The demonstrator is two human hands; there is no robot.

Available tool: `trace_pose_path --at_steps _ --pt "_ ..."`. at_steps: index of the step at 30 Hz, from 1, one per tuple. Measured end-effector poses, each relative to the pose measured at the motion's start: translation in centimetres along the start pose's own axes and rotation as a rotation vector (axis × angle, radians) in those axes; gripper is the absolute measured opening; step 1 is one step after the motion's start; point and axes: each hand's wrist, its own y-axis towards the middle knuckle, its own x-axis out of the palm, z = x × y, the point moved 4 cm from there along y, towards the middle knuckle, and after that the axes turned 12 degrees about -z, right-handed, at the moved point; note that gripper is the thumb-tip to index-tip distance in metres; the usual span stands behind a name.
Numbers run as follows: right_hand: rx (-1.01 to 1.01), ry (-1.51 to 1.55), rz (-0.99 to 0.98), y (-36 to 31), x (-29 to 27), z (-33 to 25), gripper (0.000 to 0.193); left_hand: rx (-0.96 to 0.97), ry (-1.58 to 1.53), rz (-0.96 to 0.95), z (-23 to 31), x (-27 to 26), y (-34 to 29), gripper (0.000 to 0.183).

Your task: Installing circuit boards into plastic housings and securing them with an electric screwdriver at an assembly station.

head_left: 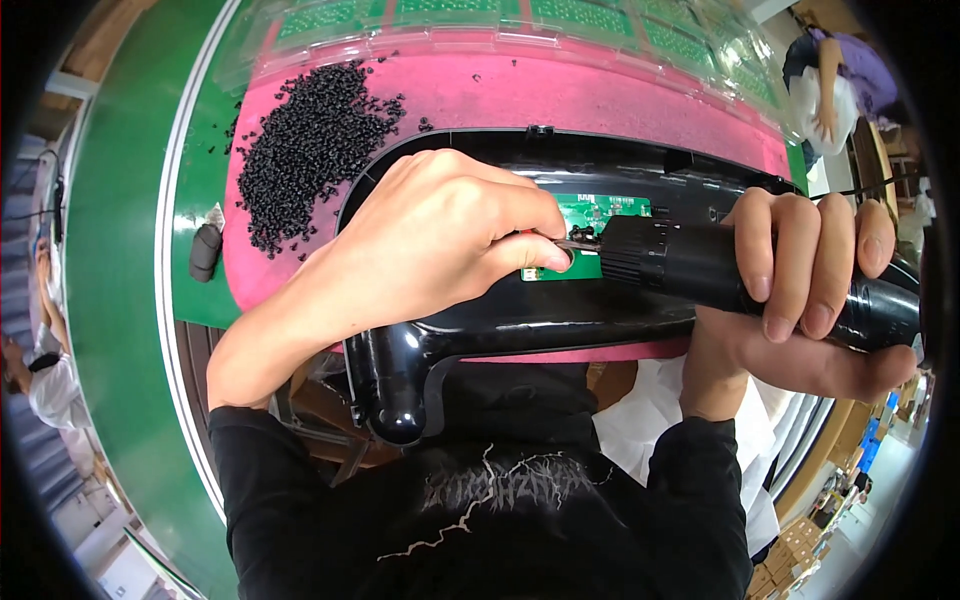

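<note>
My right hand (800, 270) is wrapped round a black electric screwdriver (690, 262) lying nearly level, its ribbed nose pointing left. The thin metal bit (578, 244) reaches the fingertips of my left hand (460, 215). Thumb and forefinger of that hand are pinched together; what they hold is too small to make out. Directly beneath is a green circuit board (590, 212), partly covered by the fingers and the tool. It sits inside a long, glossy black plastic housing (560, 322), whose rounded arm (398, 385) points toward me.
A heap of small black screws (305, 150) lies on the pink mat (450, 90) at the left. Clear plastic trays (500, 42) with green boards line the back. A dark cylindrical object (206, 252) rests on the green table (130, 330). Another person (845, 75) is at the far right.
</note>
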Motion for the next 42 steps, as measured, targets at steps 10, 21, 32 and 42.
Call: trace_pose_path --at_steps 10,21,32,42 --pt "0.012 -0.196 -0.099 0.0 -0.4 0.7 0.062 -0.084 -0.019 0.06 -0.9 -0.2 -0.3 0.01" --pt "0.113 -0.227 -0.072 0.5 -0.7 3.6 0.068 -0.091 0.112 0.118 -1.1 -0.4 -0.8 0.009" --pt "0.357 -0.487 -0.111 3.1 1.9 5.7 0.043 -0.073 0.109 0.153 -1.2 -0.7 -1.1 0.012" --pt "0.076 -0.029 -0.108 1.9 0.9 0.9 0.048 -0.019 0.123 0.066 -0.3 -0.2 -0.6 0.015"
